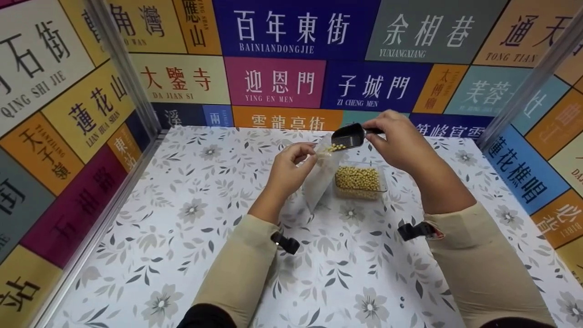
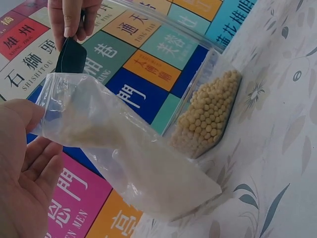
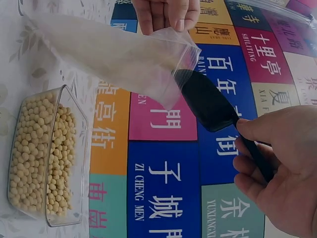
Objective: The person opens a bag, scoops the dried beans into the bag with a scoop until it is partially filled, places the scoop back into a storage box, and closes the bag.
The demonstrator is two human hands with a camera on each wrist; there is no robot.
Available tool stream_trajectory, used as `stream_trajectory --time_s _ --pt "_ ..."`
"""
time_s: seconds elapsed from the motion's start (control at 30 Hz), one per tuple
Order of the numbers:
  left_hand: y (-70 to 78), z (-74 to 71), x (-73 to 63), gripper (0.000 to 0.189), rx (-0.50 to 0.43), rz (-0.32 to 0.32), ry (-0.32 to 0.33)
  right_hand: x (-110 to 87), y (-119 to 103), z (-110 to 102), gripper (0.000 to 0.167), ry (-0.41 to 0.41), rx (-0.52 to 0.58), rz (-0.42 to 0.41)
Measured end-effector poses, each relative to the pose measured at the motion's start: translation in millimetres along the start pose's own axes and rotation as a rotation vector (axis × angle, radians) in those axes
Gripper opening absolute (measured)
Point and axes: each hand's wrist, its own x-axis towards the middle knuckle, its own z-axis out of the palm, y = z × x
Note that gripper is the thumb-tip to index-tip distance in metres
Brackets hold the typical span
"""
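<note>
My left hand (image 1: 291, 168) pinches the top edge of a translucent plastic bag (image 2: 148, 168), which hangs down toward the table. In my right hand (image 1: 401, 141) is the handle of a black scoop (image 3: 210, 101). The scoop tilts down to the left, its front lip inside the bag's mouth. Yellow soybeans (image 1: 336, 147) lie at the scoop's lip in the head view. Just right of the bag stands a clear rectangular container (image 3: 84, 134) holding many more soybeans (image 2: 208, 109). The bag's lower part looks cloudy and flat.
A white table (image 1: 237, 273) with a grey floral pattern lies beneath everything. Colourful panels with street-name lettering (image 1: 291, 27) enclose the back and sides, with metal posts (image 1: 127, 59) at the corners. Black straps (image 1: 286, 243) sit at both sleeves.
</note>
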Motion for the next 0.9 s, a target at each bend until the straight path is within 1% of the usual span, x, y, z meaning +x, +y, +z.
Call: stream_trajectory --time_s 0.17,0.33,0.5,0.67,0.8,0.9 --pt "-2.2 1.1 1.1 0.01 -0.013 -0.002 0.021 -3.2 7 1 0.035 0.007 0.016 -0.005" --pt "-3.2 1.3 1.4 0.009 -0.043 -0.005 0.037 -8.1 18 0 0.039 0.011 0.08 0.047" --pt "-2.4 2.1 1.6 0.008 -0.073 -0.011 0.038 -18.0 46 2 0.042 0.03 0.153 0.101" --pt "-1.3 2.5 1.5 0.008 -0.065 -0.025 0.035 -29.0 79 14 0.043 0.021 0.19 0.155" --pt "-1.5 2.7 1.4 0.009 -0.047 -0.032 0.032 -33.2 98 26 0.044 -0.012 0.178 0.221" --pt "-1.8 2.7 1.0 0.008 -0.04 -0.039 0.03 -34.1 109 36 0.044 -0.024 0.132 0.241"
